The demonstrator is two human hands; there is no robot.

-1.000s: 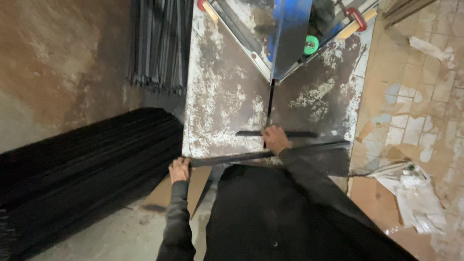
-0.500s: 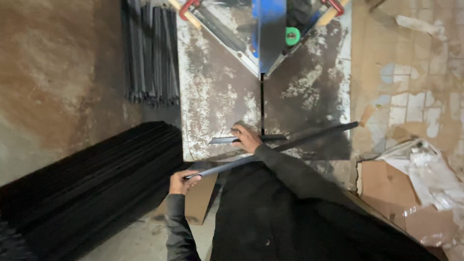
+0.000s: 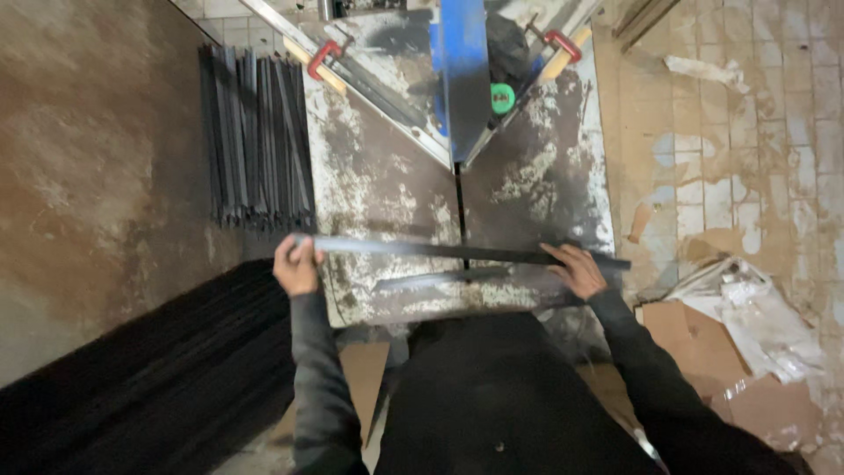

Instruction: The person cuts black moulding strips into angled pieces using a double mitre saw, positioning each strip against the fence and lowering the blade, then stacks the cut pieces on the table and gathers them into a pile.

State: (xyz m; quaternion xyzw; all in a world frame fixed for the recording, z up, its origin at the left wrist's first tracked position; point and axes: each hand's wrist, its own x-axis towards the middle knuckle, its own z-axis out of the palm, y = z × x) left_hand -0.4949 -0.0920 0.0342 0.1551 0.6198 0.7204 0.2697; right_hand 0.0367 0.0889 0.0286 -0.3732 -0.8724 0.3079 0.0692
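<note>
Far left we see one big stack of dark strips [image 3: 132, 378] lying along the near-left floor, and one bundle of dark bars [image 3: 255, 136] set upright in the picture just left of the table, too many to count. Our left hand [image 3: 296, 266] is curled shut around the left end of one long metal bar [image 3: 457, 252], fingers wrapped over it at the table's near-left corner. The bar lies across the worn metal saw table [image 3: 378, 176], long axis running left to right, almost level with the right end a touch nearer to us, and it juts past the table's right edge. One shorter metal piece [image 3: 440, 280] lies on the table just near of the bar, same left-right direction. At the far middle one blue saw head [image 3: 463, 70] sits over the cut slot, with two red clamps [image 3: 323, 58], one on each angled fence. Our right hand [image 3: 576, 268] rests on the bar near its right end, fingers mostly flat and spread, pressing on top; we cannot tell if the thumb hooks under. Far right, one crumpled white plastic sheet [image 3: 756, 317] and cardboard pieces [image 3: 694, 343] on the tiled floor.
</note>
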